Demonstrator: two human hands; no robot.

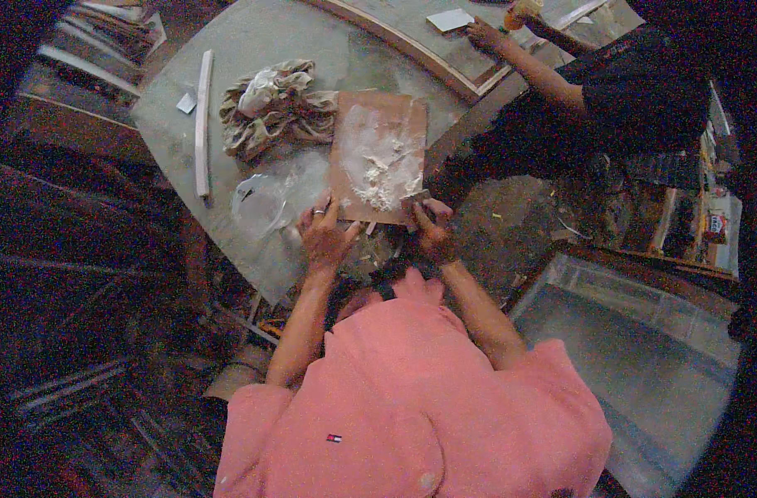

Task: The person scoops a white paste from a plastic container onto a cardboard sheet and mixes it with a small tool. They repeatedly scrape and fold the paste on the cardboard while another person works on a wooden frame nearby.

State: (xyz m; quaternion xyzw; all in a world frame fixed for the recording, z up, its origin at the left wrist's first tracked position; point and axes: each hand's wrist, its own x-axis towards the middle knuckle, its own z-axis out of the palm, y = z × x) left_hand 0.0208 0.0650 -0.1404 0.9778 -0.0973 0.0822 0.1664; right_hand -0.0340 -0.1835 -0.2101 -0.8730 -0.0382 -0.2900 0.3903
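A flat brown board (339, 166) lies near the table's right edge, with whitish paste or powder (383, 178) spread and heaped on it. My left hand (324, 236) grips the board's near left corner, a ring on one finger. At the near right corner, my right hand (432, 228) is closed on a small, dark, flat scraper-like piece (413, 199), its edge close to the white heap. Its exact kind is too blurred to tell. Left of the board sit a crumpled beige cloth (271, 120) and a clear plastic bag or dish (258, 203).
A pale wooden strip (203, 124) and a small white piece (186, 103) lie on the grey table (175, 75). Across a wooden-edged frame (403, 46), another person's hand (485, 37) touches a white card (450, 20). A glass-like panel (627, 357) stands at the lower right.
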